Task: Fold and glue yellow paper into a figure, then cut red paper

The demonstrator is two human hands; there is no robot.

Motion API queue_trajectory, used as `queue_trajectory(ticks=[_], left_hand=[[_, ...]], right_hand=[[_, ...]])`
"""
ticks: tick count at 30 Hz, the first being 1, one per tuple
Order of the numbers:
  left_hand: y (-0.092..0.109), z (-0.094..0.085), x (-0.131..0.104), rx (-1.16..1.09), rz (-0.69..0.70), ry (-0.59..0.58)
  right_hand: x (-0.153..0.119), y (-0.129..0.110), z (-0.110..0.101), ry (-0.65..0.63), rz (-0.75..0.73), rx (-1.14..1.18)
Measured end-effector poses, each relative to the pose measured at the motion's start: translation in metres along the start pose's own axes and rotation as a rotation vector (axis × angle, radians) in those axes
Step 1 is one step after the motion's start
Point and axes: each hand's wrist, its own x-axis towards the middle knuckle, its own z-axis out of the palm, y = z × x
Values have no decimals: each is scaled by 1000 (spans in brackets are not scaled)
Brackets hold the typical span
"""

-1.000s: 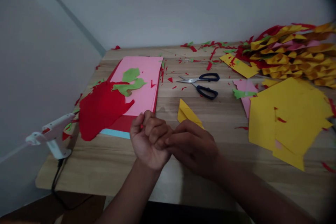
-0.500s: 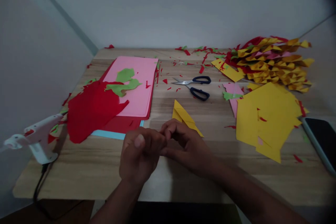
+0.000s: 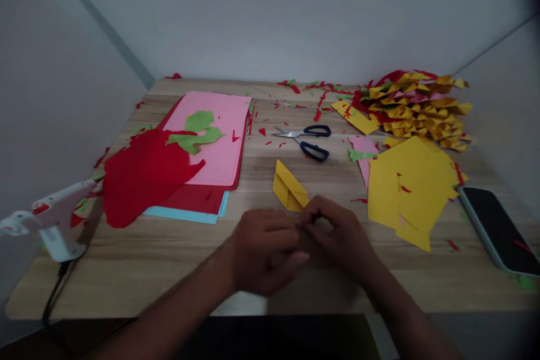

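Note:
My left hand (image 3: 268,250) is above the front of the table, its fingers curled and its thumb pointing right. Close against its fingertips is my right hand (image 3: 340,233), with thumb and forefinger pinched together. Whatever may be between the fingers is hidden or too small to make out. Just beyond the right fingertips lies a folded yellow paper piece (image 3: 291,187), creased into a slanted shape. A pair of scissors (image 3: 306,139) with dark handles rests behind it, blades partly apart and pointing left.
At left are a glue gun (image 3: 59,216), red paper (image 3: 143,174) and stacked pink sheets (image 3: 223,140) with green scraps (image 3: 202,132). At right lie yellow sheets (image 3: 413,191), a phone (image 3: 498,230) and a pile of folded yellow pieces (image 3: 426,109). Small scraps litter the back.
Both hands have shifted right and turned, the left now showing its back. More of the folded yellow piece is uncovered. The view has swung slightly right.

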Motion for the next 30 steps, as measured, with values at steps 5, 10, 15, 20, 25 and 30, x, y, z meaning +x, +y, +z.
queue_trajectory(ticks=[5,10,15,20,25,30], left_hand=[[-38,-8,8,742,-152,-294],[-57,7,11,846,-233,-373],[-52,16,12,863,-344,-281],[-56,13,5,838,-348,-257],[-61,4,6,791,-338,-285],[-60,-10,15,789,-417,-191]], right_hand=[[16,17,-16,99,-68,-474],[49,20,-15,32,-104,-639],[68,30,-1,6,-199,-688],[63,43,9,10,-201,-628],[67,47,8,42,-150,-587],[69,49,2,13,-138,-520]])
